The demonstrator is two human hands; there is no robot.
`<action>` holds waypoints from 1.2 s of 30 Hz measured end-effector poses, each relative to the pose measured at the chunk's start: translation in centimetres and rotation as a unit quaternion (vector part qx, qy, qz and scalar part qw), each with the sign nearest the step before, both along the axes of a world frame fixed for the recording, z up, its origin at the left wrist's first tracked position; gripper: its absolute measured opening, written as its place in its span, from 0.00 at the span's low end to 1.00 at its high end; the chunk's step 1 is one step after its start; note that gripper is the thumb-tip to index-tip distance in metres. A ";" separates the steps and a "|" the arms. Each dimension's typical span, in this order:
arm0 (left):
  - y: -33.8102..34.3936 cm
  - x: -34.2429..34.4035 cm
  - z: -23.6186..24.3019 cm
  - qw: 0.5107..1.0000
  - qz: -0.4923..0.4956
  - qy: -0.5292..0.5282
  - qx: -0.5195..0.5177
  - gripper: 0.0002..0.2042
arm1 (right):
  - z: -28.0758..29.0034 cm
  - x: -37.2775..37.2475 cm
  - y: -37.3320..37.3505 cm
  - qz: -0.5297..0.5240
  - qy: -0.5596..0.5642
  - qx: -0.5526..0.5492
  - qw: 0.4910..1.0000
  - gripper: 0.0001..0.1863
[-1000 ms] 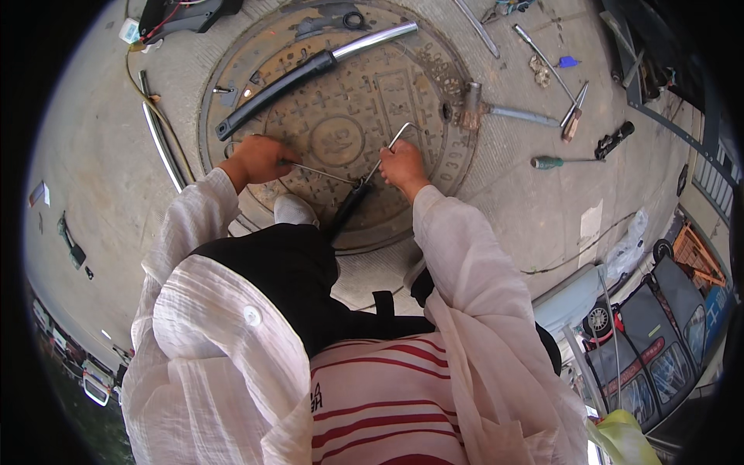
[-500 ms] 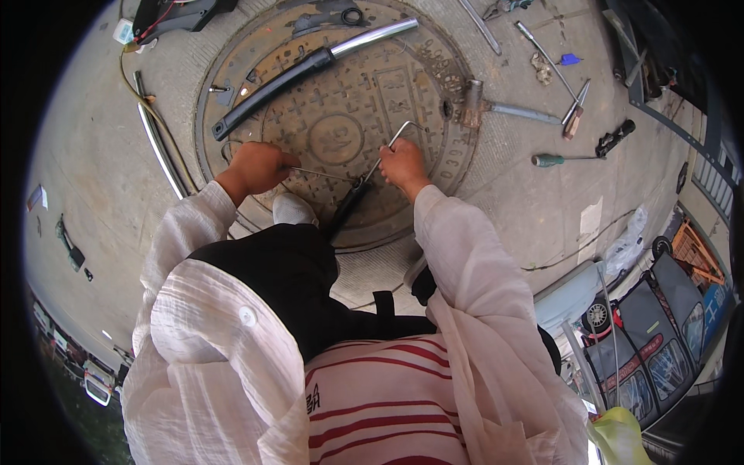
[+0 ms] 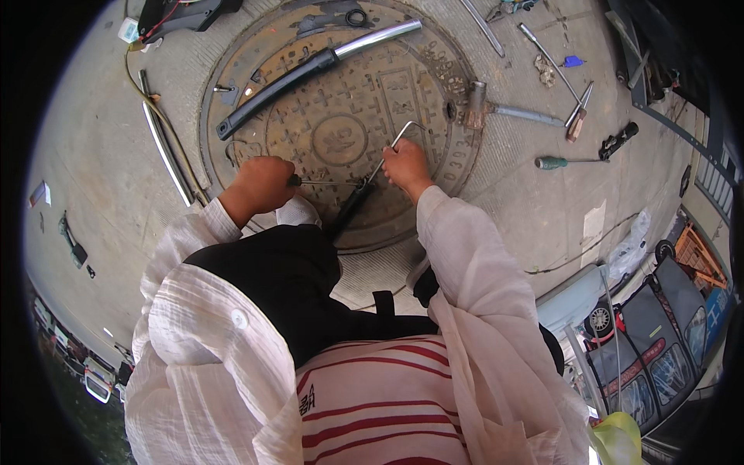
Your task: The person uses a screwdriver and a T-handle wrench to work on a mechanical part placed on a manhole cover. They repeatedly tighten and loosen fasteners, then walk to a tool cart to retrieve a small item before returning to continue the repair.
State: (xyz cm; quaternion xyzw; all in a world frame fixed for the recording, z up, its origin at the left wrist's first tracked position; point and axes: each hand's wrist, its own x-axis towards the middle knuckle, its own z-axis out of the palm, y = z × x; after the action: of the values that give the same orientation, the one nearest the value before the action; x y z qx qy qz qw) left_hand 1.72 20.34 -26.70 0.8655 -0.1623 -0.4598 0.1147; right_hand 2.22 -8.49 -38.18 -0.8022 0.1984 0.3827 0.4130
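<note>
My left hand [image 3: 266, 184] is closed round the dark handle of a screwdriver. Its thin shaft [image 3: 327, 183] points right, with the tip at the upper end of a black tube [image 3: 353, 208]. The tube slants down toward my legs, where its lower part is hidden. My right hand [image 3: 406, 166] grips a slim metal rod with a bent top [image 3: 409, 125]; the rod's lower end also meets the tube's upper end. Just beyond my hands, a black and chrome shock absorber tube [image 3: 316, 68] lies on a round manhole cover [image 3: 306, 139].
Right of the cover lie a hammer [image 3: 523, 115], a green-handled screwdriver [image 3: 552, 163] and several other tools. A chrome tube [image 3: 164, 147] and a cable [image 3: 139, 87] are on the left. A grey covered vehicle [image 3: 651, 341] stands at the lower right.
My left hand has drawn slightly down and turned, so the screwdriver's dark handle end now shows. The shaft lies more level. My right hand has hardly moved.
</note>
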 end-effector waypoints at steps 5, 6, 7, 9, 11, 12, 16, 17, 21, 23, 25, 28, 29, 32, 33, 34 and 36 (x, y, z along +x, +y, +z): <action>0.9 0.3 0.4 0.999 0.037 0.000 -0.039 0.15 | 1.6 0.8 0.3 -0.033 0.056 0.019 0.998 0.11; 0.8 0.2 0.7 0.998 0.043 -0.002 -0.034 0.14 | 2.0 1.0 0.3 -0.052 0.074 0.043 0.995 0.11; 0.7 0.1 0.9 0.998 0.049 -0.005 -0.029 0.14 | 2.4 1.1 0.2 -0.070 0.092 0.066 0.991 0.10; 0.7 -0.1 1.2 0.998 0.056 -0.011 -0.024 0.14 | 2.5 1.2 -0.2 -0.089 0.112 0.103 0.984 0.09; 0.7 -0.4 1.0 0.998 0.059 -0.019 -0.027 0.14 | 2.5 1.2 -0.6 -0.089 0.115 0.126 0.981 0.09; 0.7 -0.5 1.0 0.998 0.057 -0.021 -0.028 0.14 | 2.5 1.2 -0.6 -0.101 0.123 0.132 0.978 0.09; 0.7 -0.5 0.9 0.999 0.043 -0.019 -0.026 0.14 | 2.5 1.1 -0.6 -0.126 0.137 0.142 0.972 0.10; 0.7 -0.3 1.0 0.999 0.037 -0.016 -0.023 0.14 | 2.5 1.1 -0.6 -0.126 0.136 0.143 0.972 0.09; 1.6 -1.2 -0.3 0.996 0.037 -0.057 -0.060 0.14 | 2.5 1.1 -0.5 -0.097 0.123 0.129 0.979 0.09; 1.7 -1.2 -0.4 0.996 0.026 -0.054 -0.062 0.14 | 2.4 1.1 -0.4 -0.090 0.119 0.128 0.980 0.09; 1.6 -0.9 -0.2 0.996 0.028 -0.049 -0.074 0.14 | 2.2 1.1 -0.5 -0.105 0.109 0.129 0.980 0.07; 1.2 -0.3 0.5 0.997 0.020 -0.041 -0.068 0.14 | 1.9 1.0 -0.4 -0.111 0.102 0.132 0.980 0.07; 1.1 -0.3 0.5 0.997 0.019 -0.038 -0.063 0.14 | 1.9 1.0 -0.5 -0.108 0.101 0.131 0.980 0.07; 1.4 -0.8 -0.4 0.994 0.021 -0.068 -0.084 0.10 | 1.7 1.0 -0.5 -0.092 0.122 0.125 0.980 0.08; 1.5 -0.8 -0.7 0.994 0.020 -0.069 -0.080 0.10 | 1.5 0.9 -0.6 -0.097 0.122 0.130 0.979 0.08; 1.7 -0.8 -1.1 0.995 0.019 -0.069 -0.076 0.10 | 1.4 0.8 -0.8 -0.103 0.122 0.135 0.978 0.08; 2.1 -0.9 -1.6 0.995 0.018 -0.067 -0.069 0.10 | 1.4 0.8 -0.8 -0.107 0.124 0.140 0.977 0.08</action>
State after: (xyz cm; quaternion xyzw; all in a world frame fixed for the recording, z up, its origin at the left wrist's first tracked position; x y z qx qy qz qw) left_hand 0.84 22.42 -28.29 0.8872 -0.1854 -0.3863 0.1712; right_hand 3.03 -9.31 -36.82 -0.6572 0.2774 0.4563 0.5319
